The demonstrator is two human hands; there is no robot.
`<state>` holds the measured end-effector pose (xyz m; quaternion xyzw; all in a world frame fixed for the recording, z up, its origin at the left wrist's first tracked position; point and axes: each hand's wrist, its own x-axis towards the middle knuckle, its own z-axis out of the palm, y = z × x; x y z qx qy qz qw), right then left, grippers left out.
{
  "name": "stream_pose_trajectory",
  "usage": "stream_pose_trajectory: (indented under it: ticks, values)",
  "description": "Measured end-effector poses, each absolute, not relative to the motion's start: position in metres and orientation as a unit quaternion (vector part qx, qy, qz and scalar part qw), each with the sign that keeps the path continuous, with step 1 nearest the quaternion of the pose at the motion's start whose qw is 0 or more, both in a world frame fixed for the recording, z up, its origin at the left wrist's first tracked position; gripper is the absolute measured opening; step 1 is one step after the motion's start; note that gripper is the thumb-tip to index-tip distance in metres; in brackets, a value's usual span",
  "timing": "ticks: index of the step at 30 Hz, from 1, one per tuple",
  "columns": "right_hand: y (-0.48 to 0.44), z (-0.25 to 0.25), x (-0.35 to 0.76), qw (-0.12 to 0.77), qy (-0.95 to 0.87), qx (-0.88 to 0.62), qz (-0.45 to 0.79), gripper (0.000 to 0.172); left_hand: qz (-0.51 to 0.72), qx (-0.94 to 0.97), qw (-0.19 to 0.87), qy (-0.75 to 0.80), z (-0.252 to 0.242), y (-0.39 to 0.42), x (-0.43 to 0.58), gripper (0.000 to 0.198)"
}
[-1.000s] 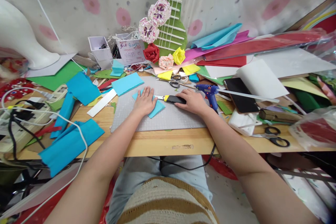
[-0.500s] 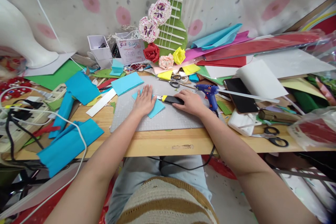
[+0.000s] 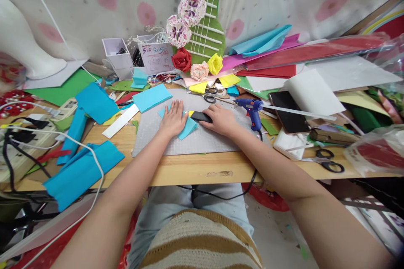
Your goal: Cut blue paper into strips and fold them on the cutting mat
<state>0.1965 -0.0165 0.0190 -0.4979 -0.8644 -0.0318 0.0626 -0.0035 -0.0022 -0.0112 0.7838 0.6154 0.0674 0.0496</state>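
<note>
My left hand (image 3: 173, 118) lies flat with fingers spread on a folded light blue paper piece (image 3: 187, 127), pressing it onto the grey cutting mat (image 3: 202, 141). My right hand (image 3: 220, 119) is closed round the black handle of a utility knife (image 3: 199, 116). The knife's yellow front end meets the blue paper's right edge, right beside my left fingertips; the blade itself is hidden.
A blue glue gun (image 3: 252, 109), a black phone (image 3: 286, 111) and scissors (image 3: 325, 160) lie to the right. Blue paper sheets (image 3: 82, 172), a white strip (image 3: 120, 121) and a power strip (image 3: 19, 151) with cables sit left. Paper flowers (image 3: 182, 59) and coloured sheets fill the back.
My right hand has slid the knife leftward until its tip reaches the blue paper by my left hand. My left hand has stayed flat on the paper.
</note>
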Motion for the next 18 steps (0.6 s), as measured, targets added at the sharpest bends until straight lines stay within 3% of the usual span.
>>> stream_pose_trajectory:
  ticks: [18]
  values:
    - [-0.013, 0.013, 0.213, 0.1, -0.852, -0.514, -0.012, 0.041, 0.066, 0.783, 0.056, 0.615, -0.009, -0.003, -0.004, 0.062]
